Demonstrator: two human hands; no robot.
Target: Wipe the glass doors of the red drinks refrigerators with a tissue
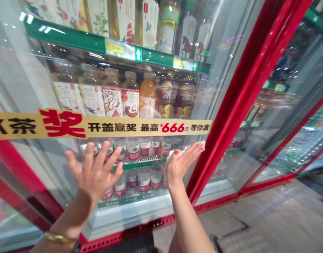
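Observation:
My left hand [94, 172] has its fingers spread at the glass door [98, 147] of a drinks fridge, just below a yellow banner sticker [124, 128], and nothing is in it. Whether its palm rests on the glass, I cannot tell. My right hand [179, 163] lies against the glass near the door's red frame [227, 116], with a white cloth [202, 146] under its palm and fingers. Most of the cloth is hidden by that hand. A gold bangle [59, 238] circles my left wrist.
Behind the glass, green-edged shelves [84, 41] carry rows of bottled drinks [131, 95], with small water bottles [133, 149] lower down. More red-framed fridge doors [274, 175] stand to the right. Grey floor [269, 218] shows at the lower right.

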